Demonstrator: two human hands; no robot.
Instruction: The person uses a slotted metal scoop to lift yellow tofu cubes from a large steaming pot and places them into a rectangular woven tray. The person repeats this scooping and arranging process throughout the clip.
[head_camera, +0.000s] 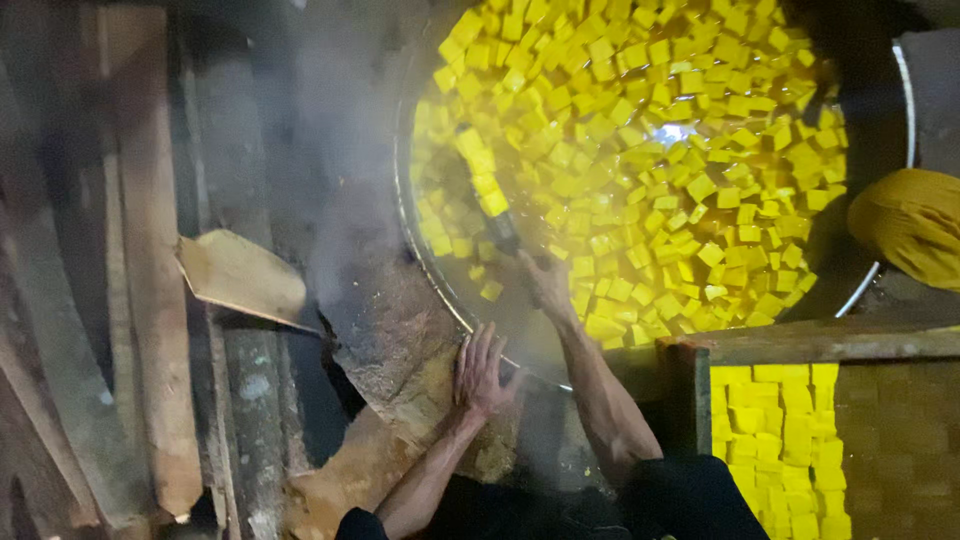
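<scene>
Head view: left hand (481, 368) fingers spread flat beside pan (405, 200), right hand (547, 283) gripping ladle handle (502, 228).

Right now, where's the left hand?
In the head view, the left hand lies flat, fingers spread, on the crusted ledge just outside the big pan's rim, low centre, beside the right hand reaching among the yellow cubes.

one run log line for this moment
left hand: flat on pan surround | right hand: gripping dark tool handle | pan: steaming, yellow cubes floating
</scene>
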